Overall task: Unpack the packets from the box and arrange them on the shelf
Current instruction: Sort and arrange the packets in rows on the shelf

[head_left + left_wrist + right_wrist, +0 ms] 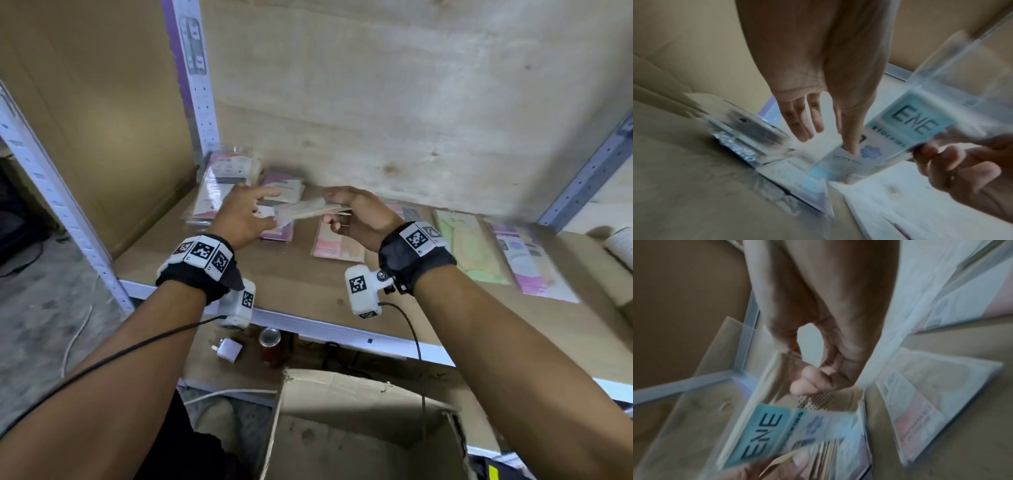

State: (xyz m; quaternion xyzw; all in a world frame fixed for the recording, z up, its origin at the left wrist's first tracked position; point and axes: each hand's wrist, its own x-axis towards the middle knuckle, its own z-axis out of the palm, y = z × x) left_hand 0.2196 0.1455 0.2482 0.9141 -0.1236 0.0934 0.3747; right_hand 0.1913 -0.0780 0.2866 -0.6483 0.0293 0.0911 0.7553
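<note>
Plastic-sleeved packets [310,209] are sitting as a small stack in the right hand [359,219], right grip pinching one end with thumb on top and fingers curled under; the stack is hanging over the shelf [308,284], not touching it. Left hand [239,219] is reaching in at the other end, fingers straight and spread, thumb resting on the teal-labelled top packet [906,134], nothing clamped yet as far as I can tell. Judging the step as peeling that one off to lay it down. Doing it well: keep the right pinch firm near the edge so the slick sleeves are not fanning out, slide the top packet sideways with the left thumb rather than lifting it, then take it flat. Shelf already carrying a pile at the back left [222,185], pink ones [337,245] in the middle, a green one [469,246] and a purple one [527,260] to the right. Open box [359,428] is directly below, so a slip is likely dropping back in, low risk. Wrist views are blurred, label details unreliable
</note>
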